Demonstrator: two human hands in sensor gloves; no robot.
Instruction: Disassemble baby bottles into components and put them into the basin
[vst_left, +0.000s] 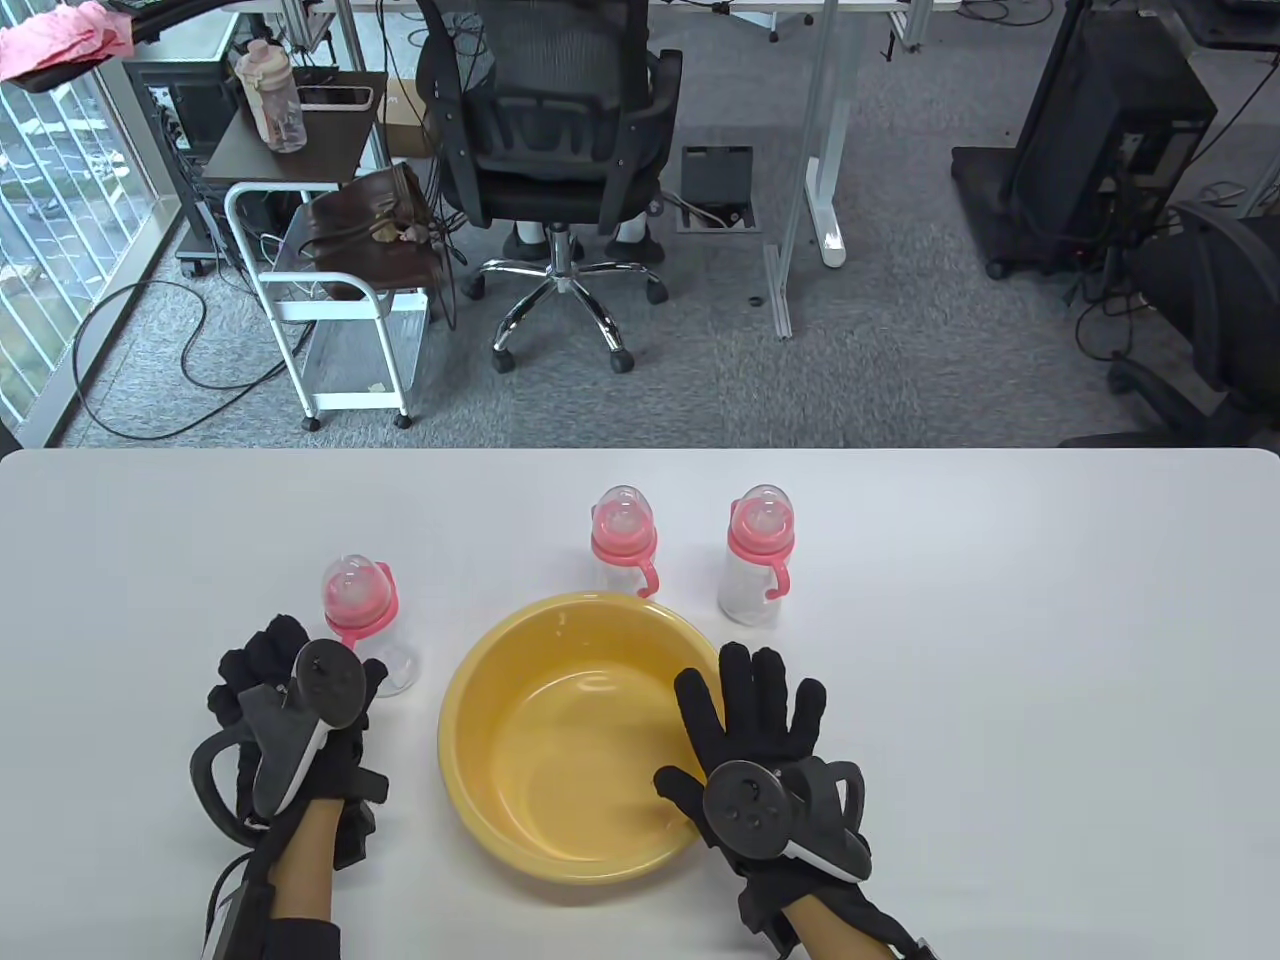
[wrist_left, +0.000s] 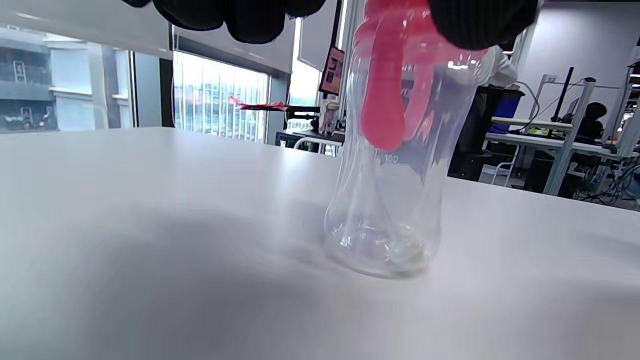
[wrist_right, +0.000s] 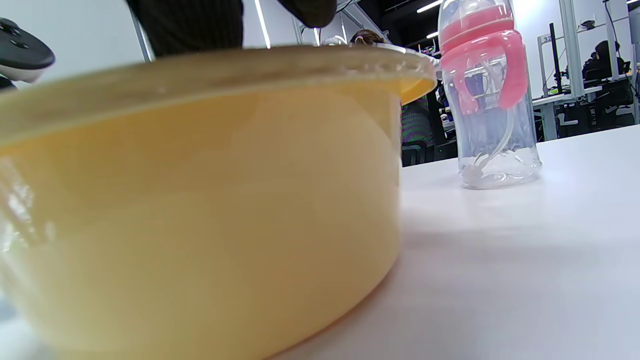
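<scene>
Both hands low: left hand (vst_left: 285, 705) grips nearest bottle (vst_left: 360, 625); right hand (vst_left: 770, 740) lies flat on basin (vst_left: 560, 735) rim

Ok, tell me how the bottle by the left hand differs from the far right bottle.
The left bottle leans and is gripped near its pink collar by the left hand; the right bottle stands upright, untouched. The left bottle sits left of the yellow basin, the right bottle behind its far rim. Both are clear with pink collars, handles and domed caps on.

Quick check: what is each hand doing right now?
Left hand: grips the left bottle.
Right hand: open, fingers spread over the basin rim, holding nothing.
</scene>
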